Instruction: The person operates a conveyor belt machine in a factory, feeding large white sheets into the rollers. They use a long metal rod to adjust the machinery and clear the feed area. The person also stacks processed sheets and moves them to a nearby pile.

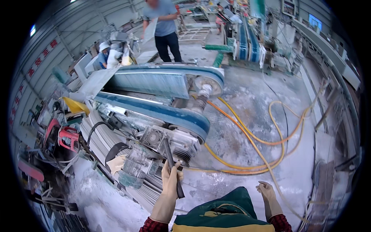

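Note:
My left hand (169,183), in a pale glove, is closed around a long dark bar (169,152). The bar stands tilted, its upper end in front of a dusty motor and gearbox (154,137), its lower end below my fingers. I cannot tell whether it touches the machine. Off to the right, my right hand (267,192), also gloved, hangs over the pale floor with nothing seen in it, its fingers loosely bent and apart. Ahead of me lies a conveyor with two blue belts (154,109), joined by a shaft (201,99) at the near right end.
Yellow and orange hoses (247,133) loop across the wet, dusty floor. Bundled grey strips (101,135) and a red-handled tool (68,138) lie left. Beyond the conveyor stands a person (164,23) with a slab; another in a white hat (103,52) is low at left.

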Tool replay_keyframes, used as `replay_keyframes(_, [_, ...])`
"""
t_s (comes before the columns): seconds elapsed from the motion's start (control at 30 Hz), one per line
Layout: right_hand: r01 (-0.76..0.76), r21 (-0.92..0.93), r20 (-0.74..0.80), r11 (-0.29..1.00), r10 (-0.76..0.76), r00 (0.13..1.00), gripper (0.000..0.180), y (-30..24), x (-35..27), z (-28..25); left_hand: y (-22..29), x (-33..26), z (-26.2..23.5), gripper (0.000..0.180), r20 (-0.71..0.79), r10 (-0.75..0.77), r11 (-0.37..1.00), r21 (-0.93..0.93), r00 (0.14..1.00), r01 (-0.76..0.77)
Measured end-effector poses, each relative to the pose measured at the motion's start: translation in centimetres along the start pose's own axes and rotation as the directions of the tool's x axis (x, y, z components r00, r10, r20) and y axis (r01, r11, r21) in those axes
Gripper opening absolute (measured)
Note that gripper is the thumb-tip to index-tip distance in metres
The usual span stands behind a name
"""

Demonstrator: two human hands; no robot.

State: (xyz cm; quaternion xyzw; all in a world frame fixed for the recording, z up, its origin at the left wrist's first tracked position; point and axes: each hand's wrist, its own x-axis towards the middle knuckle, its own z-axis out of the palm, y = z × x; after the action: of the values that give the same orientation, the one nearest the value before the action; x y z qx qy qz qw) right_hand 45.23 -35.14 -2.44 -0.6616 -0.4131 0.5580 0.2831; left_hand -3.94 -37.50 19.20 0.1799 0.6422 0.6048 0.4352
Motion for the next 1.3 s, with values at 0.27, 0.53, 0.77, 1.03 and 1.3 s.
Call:
replay_keyframes(0.27, [-0.063,0.013,0.129,0.998,0.061,0.990,0.045,0.1,13.5,-3.7,-0.5,4.4,6.8,0.063,-0.064,-0.025,0.997,-0.073,0.998,0.020])
replay_keyframes(0.53, [-0.039,-0.380,0.242,0.924,0.139,0.960,0.046,7.5,41.0,-14.9,-1.1,18.2,23.0,0.057,-0.234,-0.040,0.993,-0.119,0.971,0.012])
replay_keyframes(0.77, [0.063,-0.502,0.313,0.863,0.114,0.943,0.052,-18.3,53.2,-11.0,2.3,28.1,33.9,0.064,-0.375,-0.131,0.949,-0.316,0.918,0.006])
replay_keyframes(1.03, [0.107,-0.139,0.944,0.984,0.100,0.314,0.059,-43.3,52.5,14.1,4.9,35.6,38.9,0.074,-0.509,-0.090,0.833,-0.510,0.856,-0.216])
replay_keyframes(1.3, [0.202,-0.291,0.938,0.935,0.238,0.251,0.048,-58.8,52.5,23.4,7.7,46.9,41.7,0.082,-0.394,0.067,0.803,-0.525,0.917,-0.284])
